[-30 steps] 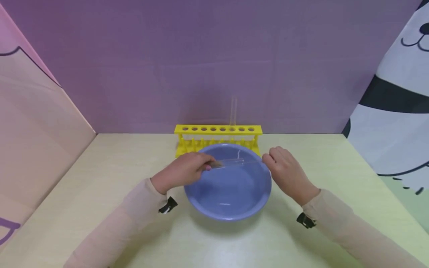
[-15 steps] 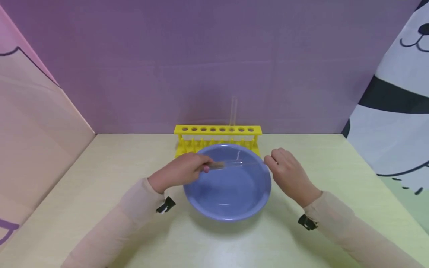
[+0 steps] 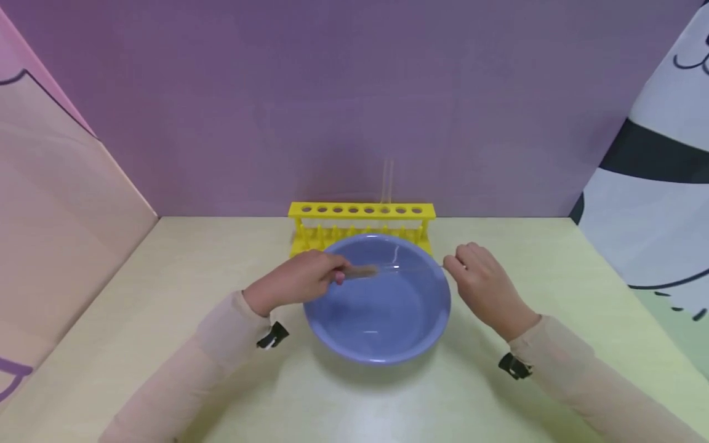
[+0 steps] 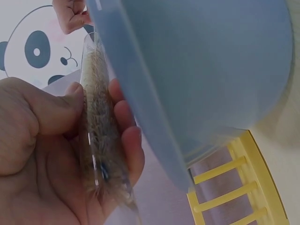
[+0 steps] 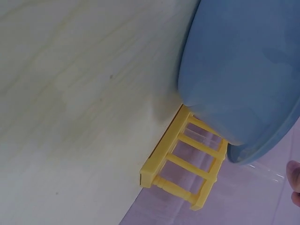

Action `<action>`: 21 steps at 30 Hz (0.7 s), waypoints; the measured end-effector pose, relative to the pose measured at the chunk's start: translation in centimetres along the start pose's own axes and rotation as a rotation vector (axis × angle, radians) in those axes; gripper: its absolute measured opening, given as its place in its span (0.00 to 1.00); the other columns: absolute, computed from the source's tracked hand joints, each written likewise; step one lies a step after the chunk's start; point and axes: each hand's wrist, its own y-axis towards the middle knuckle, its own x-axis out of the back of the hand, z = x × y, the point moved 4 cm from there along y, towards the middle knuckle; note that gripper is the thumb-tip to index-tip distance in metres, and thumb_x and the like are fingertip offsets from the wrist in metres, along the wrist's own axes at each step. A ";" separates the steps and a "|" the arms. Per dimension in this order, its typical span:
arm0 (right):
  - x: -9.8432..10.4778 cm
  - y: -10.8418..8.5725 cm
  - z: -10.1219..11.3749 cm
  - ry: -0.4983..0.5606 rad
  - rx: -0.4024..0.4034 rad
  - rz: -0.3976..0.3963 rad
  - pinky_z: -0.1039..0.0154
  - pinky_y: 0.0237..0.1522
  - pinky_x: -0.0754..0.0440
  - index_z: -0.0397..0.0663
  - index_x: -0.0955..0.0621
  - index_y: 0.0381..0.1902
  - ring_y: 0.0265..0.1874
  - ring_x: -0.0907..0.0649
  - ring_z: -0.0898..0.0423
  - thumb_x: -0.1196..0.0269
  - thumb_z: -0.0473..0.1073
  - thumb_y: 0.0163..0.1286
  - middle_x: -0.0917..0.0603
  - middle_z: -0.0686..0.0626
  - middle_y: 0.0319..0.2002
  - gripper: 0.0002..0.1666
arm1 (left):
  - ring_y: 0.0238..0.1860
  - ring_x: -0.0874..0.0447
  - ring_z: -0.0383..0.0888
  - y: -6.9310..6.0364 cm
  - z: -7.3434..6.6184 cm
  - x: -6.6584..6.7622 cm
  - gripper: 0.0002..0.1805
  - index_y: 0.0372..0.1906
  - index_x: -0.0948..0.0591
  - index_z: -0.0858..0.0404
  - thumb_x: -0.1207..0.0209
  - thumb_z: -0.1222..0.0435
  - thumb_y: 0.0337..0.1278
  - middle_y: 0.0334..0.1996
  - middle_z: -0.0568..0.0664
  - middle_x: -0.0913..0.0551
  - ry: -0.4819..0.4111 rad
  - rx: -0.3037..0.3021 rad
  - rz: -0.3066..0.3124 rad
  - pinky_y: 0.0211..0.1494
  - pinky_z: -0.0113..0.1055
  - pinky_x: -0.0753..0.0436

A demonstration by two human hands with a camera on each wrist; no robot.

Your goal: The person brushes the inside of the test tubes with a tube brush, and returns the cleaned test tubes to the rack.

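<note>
Over the blue basin point(image 3: 382, 344), my left hand point(image 3: 299, 277) grips a clear test tube point(image 4: 86, 70), thumb on one side and fingers on the other. Inside the tube sits a test tube brush point(image 4: 98, 103) with pale brown bristles. In the head view its bristles show just right of my left fingers. Right of the basin's rim, my right hand point(image 3: 487, 289) pinches the far end of the brush's thin wire handle point(image 3: 421, 268). The tube lies nearly level in the head view, its mouth toward my right hand.
A yellow test tube rack point(image 3: 360, 211) stands behind the basin, partly hidden by it. One clear test tube point(image 3: 387, 181) stands upright in it. A purple backdrop point(image 3: 354, 92) rises at the table's point(image 3: 221, 246) back edge.
My right hand has moved slightly to the right, and the brush's bristles have slid rightward along the tube, away from my left hand. My left hand has shifted slightly left.
</note>
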 end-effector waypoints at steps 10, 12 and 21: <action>0.3 -0.2 -0.1 -0.003 -0.011 0.037 0.61 0.25 0.35 0.34 0.26 0.27 0.23 0.34 0.51 0.39 0.16 0.45 0.34 0.45 0.22 0.14 | 0.30 0.28 0.40 -0.2 0.1 0.1 0.09 0.45 0.21 0.65 0.49 0.69 0.67 0.30 0.49 0.21 -0.011 0.018 0.019 0.33 0.31 0.28; 0.3 -0.2 0.0 0.001 -0.008 0.028 0.61 0.25 0.35 0.34 0.27 0.27 0.23 0.34 0.51 0.39 0.16 0.44 0.34 0.45 0.22 0.15 | 0.31 0.28 0.40 -0.2 0.1 0.0 0.09 0.45 0.21 0.65 0.49 0.69 0.67 0.31 0.48 0.21 -0.011 0.022 0.021 0.33 0.31 0.28; 0.6 0.0 -0.2 0.023 -0.017 0.017 0.61 0.25 0.36 0.36 0.27 0.26 0.22 0.34 0.51 0.40 0.15 0.43 0.35 0.47 0.21 0.16 | 0.34 0.26 0.40 -0.5 0.1 0.1 0.11 0.49 0.20 0.65 0.48 0.69 0.66 0.37 0.49 0.18 -0.016 0.029 0.001 0.37 0.32 0.25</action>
